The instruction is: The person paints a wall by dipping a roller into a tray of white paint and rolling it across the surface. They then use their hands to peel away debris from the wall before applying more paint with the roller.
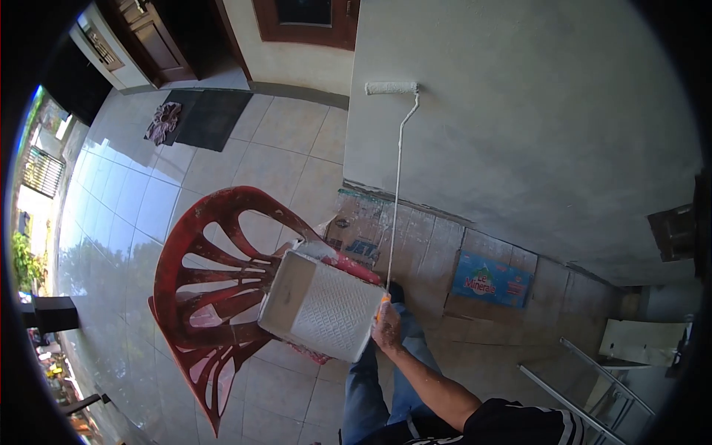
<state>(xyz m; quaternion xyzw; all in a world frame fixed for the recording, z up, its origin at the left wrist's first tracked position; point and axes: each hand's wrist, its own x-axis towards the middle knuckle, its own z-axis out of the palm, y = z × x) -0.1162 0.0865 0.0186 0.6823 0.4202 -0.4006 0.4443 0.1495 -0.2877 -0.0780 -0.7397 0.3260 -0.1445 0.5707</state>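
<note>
My right hand [386, 328] is closed round the orange handle of a long-framed paint roller [391, 87]. Its thin rod runs up from my fist, and the pale roller head lies against or close to the grey wall [519, 96]. Beside my hand, a paint tray [334, 308] with a textured ramp and a pale well rests on a paint-spotted red plastic chair [174, 256]. My left hand is out of view.
Cardboard sheets [423, 230] and a blue printed carton [492, 280] lie along the wall base. Metal rails [571, 400] stand at the lower right. Dark mats [213, 119] with a crumpled cloth [163, 122] lie near the doorway.
</note>
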